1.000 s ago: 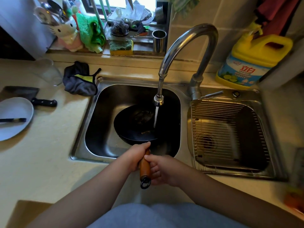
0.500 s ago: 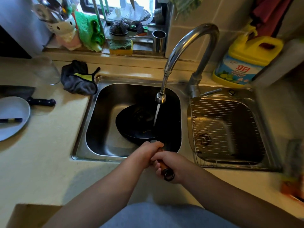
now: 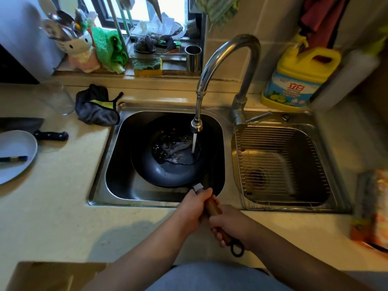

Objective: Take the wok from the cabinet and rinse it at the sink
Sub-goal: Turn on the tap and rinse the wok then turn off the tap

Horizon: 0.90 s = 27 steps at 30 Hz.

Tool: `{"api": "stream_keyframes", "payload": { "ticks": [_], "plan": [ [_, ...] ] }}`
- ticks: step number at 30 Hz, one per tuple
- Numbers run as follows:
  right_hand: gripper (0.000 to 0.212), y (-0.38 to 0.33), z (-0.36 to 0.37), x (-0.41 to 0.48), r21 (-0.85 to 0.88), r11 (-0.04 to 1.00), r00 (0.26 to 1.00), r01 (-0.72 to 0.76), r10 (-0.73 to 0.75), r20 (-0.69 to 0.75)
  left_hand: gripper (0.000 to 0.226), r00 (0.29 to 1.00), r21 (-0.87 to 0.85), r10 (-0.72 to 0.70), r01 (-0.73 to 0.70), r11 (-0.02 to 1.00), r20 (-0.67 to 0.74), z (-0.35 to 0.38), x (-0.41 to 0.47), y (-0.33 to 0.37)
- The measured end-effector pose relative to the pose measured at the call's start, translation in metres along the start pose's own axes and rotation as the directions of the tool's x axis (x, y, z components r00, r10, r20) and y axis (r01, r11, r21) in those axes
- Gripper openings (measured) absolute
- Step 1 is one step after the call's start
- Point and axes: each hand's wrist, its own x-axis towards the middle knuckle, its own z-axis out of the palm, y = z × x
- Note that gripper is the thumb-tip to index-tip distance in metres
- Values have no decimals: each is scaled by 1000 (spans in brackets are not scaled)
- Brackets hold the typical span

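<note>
The black wok sits in the left sink basin, with tap water landing at its 2 o'clock side. The left hand and right hand both wrap tightly around its wooden handle, at the wok's 5 o'clock. It looks heavy, stiff and likely slippery when wet, so two hands on the dry handle seems best.

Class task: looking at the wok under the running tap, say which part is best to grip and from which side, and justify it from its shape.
Grip the wok by its long wooden handle, coming from the counter's front edge. The handle juts out of the basin toward the person, where the left hand and right hand hold it; the round bowl offers no other hold.
</note>
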Motion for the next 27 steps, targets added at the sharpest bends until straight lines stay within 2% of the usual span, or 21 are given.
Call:
{"api": "stream_keyframes", "payload": {
  "ticks": [1, 6, 14, 22, 27],
  "plan": [
    [18, 1, -3, -1, -15, 1000, 1000, 15, -14, 17, 8, 1000, -14, 16, -16, 1000, -8, 1, -1, -1],
    [19, 7, -15, -1, -67, 995, 991, 76, -68, 114, 27, 993, 39, 91, -88, 995, -74, 3, -3, -8],
    [12, 7, -31, 9, -12, 993, 951, 116, -108, 290, 15, 947, 175, 271, -241, 955, -174, 7, -4, -9],
    [13, 1, -29, 8, 145, 986, 900, 84, -138, 414, 18, 941, 216, 281, -240, 946, -188, 0, -8, -4],
    [12, -6, -28, -5, 231, 973, 904, 25, -121, 410, 25, 952, 193, 255, -222, 956, -170, 4, -11, -1]
  ]
}}
